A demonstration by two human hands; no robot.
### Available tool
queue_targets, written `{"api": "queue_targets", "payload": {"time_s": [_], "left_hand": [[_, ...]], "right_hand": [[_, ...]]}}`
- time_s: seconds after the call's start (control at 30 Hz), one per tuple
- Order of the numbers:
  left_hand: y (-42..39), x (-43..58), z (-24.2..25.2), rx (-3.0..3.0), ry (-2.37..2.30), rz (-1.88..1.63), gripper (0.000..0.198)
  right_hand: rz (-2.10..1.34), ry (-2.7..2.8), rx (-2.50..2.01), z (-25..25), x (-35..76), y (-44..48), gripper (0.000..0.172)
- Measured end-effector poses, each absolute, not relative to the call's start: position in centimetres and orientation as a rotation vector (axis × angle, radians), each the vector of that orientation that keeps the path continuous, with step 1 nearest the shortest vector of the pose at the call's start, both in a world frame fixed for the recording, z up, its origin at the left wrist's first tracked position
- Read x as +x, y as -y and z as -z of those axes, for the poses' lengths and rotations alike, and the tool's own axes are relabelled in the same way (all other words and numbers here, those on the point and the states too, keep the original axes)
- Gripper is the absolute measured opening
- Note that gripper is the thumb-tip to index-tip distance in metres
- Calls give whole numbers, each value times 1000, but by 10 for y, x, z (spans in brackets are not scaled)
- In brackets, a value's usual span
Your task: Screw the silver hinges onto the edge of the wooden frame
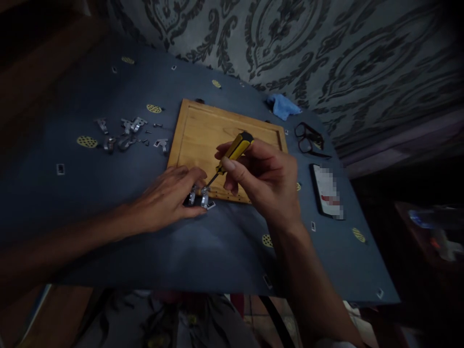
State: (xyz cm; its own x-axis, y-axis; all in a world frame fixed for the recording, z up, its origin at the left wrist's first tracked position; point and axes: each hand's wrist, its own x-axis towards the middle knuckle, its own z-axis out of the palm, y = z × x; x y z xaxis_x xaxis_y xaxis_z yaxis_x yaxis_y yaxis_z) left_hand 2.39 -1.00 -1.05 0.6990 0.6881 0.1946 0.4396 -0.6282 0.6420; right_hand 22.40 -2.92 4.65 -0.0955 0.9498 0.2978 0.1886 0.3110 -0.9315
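A yellow and black screwdriver (237, 150) is gripped in my right hand (270, 176), its shaft slanting down and left. The tip meets a small shiny metal hook (205, 197) on the near edge of a wooden board (206, 130). Beside it, a second metal hook (192, 194) is partly covered by the fingers of my left hand (172, 193). That hand is closed in a loose pinch around this hook, thumb in front of the board's edge and fingers above it. A row of small dark holes runs along the near edge to the right.
Several loose metal hooks (126, 133) and small screws (147, 141) lie left of the board on the blue tabletop (119, 193). To the right are eyeglasses (308, 139) and a phone (327, 191). A blue cloth (283, 106) lies near the patterned wall.
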Motion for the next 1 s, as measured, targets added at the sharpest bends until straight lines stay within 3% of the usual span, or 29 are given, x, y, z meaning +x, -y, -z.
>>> {"api": "queue_targets", "payload": {"time_s": [0.2, 0.4, 0.63, 1.0], "left_hand": [[10, 25, 8, 2317, -882, -558, 45], [11, 24, 8, 2301, -895, -536, 50], [11, 23, 10, 2298, -896, -561, 48], [12, 24, 12, 2342, -906, -578, 54]], "right_hand": [[-768, 1466, -1144, -39, 212, 32, 32], [-562, 1221, -1065, -37, 210, 38, 26], [-651, 1296, -1107, -36, 214, 37, 35], [-680, 1327, -1103, -29, 213, 36, 32]]}}
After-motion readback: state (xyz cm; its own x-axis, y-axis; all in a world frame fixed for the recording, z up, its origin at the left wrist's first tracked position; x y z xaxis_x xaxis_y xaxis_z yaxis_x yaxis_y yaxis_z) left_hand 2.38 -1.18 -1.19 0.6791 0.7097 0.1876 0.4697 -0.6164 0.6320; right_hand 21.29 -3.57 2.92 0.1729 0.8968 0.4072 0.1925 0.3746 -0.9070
